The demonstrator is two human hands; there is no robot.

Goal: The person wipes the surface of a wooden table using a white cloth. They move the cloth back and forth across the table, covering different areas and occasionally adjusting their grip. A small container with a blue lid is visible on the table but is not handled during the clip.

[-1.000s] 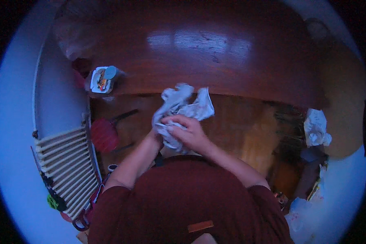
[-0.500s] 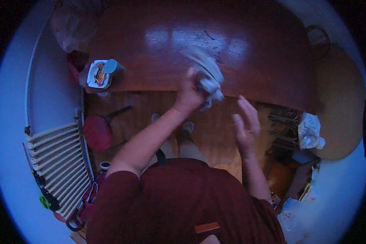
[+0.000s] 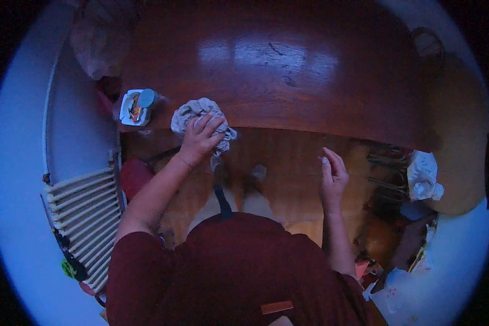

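Observation:
A crumpled pale cloth [image 3: 190,112] lies bunched at the near edge of the dark wooden table [image 3: 331,111], with one end drooping past the edge. My left hand [image 3: 199,140] presses down on the cloth, its fingers curled over the folds; the palm side is hidden. My right hand [image 3: 333,176] is held in the air in front of the table edge, over the floor. It holds nothing, and its thumb stands a little apart from its loosely bent fingers.
Left of the cloth, a white square tray [image 3: 126,111] with small things in it and a round-lidded jar [image 3: 146,99] stand near the table corner. A radiator [image 3: 87,204] and a red stool [image 3: 136,178] are at left. A white bag [image 3: 421,175] hangs at right by a tan round board [image 3: 459,146].
My left hand has carried the cloth leftward from the middle and set it down at the table edge. My right hand has dropped slightly nearer to me, its fingers less spread.

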